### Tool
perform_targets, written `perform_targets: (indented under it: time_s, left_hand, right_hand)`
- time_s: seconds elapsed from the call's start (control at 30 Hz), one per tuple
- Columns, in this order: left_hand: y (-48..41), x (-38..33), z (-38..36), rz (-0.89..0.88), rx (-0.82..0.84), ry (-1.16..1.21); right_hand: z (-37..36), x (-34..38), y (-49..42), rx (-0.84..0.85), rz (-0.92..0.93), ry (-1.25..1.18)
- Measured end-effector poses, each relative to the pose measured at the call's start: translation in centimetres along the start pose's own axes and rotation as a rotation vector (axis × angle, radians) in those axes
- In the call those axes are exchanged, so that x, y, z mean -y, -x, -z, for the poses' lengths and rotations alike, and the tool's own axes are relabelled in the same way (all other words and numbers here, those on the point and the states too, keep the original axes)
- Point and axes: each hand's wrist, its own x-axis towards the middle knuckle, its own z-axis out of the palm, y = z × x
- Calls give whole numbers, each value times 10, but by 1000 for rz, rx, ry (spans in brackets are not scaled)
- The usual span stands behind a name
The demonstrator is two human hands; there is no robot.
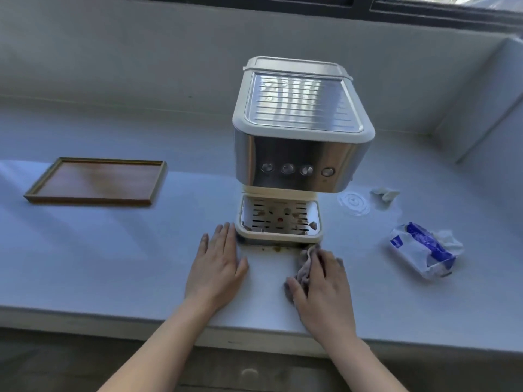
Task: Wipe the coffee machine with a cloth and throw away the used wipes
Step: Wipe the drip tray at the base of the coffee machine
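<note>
The person is leaning over the surface [113, 250] with both hands down in front of the coffee machine [300, 148], which is standing upright near the middle. The left hand [218, 267] is lying flat and spread on the bare top, holding nothing, its fingertips just beside the left corner of the drip tray [278, 236]. The right hand [325, 287] is pressing a grey cloth [304, 267] down with fairly straight fingers, and the cloth's bunched edge is touching the tray's front right corner.

Brown coffee spots [276, 249] are sitting on the surface between the hands, and dark residue is showing inside the tray.

The cloth is looking soft and limp, so it is likely bunching under pressure; a flat palm on top seems the best hold. The machine is probably heavy, with a slick steel front, so bracing it at the base is likely wiser than pushing up high.

To the right, a blue-and-white wipes pack [421, 247] is lying open, with a crumpled used wipe [385, 195] well beyond it. A wooden tray [96, 181] is sitting far left.
</note>
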Motion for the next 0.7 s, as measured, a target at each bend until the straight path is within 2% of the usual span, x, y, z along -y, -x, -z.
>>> perform_targets:
  time_s: [0.1,0.2,0.43,0.57,0.7]
  left_hand:
    - [0,1,-2,-9,-14,-22]
    - [0,1,-3,-2,-35,-2]
    - [1,0,-1,0,-48,-17]
    - [2,-1,4,9,-54,23]
    - [2,-2,4,12,-61,39]
  right_hand:
    - [-10,23,-3,-45,54,-23]
    - [-16,47,-12,-122,147,54]
    - [-21,73,-29,-3,264,46]
    - [-9,50,-30,2,199,83]
    - [2,8,-19,-73,28,135]
